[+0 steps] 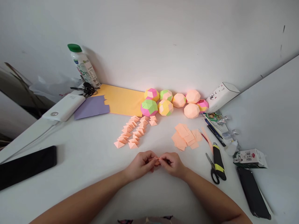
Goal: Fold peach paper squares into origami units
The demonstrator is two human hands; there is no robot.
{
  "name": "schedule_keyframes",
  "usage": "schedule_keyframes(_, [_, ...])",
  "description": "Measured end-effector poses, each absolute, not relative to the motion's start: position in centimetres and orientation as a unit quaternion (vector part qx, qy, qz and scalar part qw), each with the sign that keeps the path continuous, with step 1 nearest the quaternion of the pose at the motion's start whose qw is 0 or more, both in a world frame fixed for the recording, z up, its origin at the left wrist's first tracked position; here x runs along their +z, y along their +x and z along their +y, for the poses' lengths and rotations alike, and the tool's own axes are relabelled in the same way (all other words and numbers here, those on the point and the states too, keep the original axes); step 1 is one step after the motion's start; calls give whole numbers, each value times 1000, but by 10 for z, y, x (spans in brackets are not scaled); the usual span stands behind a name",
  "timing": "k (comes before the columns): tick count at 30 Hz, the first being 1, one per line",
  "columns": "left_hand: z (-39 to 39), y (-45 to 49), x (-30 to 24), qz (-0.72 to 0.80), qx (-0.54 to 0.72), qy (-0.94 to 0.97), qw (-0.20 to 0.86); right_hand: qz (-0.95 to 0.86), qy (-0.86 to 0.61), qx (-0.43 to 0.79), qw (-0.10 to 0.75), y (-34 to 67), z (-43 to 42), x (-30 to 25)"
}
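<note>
The left hand (140,164) and right hand (172,163) meet near the front edge of the tabletop (81,155), both pinching a small peach paper (157,161); bare room lies left — scissors (212,169) crowd the right; folded pieces (133,132) and paper squares (185,137) lie beyond, paper balls (165,104) by the wall.

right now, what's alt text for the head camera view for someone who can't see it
A person's left hand and right hand pinch a small peach paper piece over a white table. Beyond lie rows of folded peach paper units, flat peach paper squares and colourful folded paper balls.
</note>
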State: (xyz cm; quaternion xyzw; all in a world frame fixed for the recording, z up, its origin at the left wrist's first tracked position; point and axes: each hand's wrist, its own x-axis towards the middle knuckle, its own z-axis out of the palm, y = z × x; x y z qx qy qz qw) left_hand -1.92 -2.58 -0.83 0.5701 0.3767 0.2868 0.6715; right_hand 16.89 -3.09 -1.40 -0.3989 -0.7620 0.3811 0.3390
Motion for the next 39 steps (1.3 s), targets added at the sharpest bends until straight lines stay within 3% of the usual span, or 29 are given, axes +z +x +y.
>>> schedule_keyframes(26, [-28,-20,-8,370,244,644,624,-790,-382,363,313,168,-32,-14])
schedule_keyframes(39, [-27,-21,-13,404,276,580,652,-762,-398,384,338,169,-31,-11])
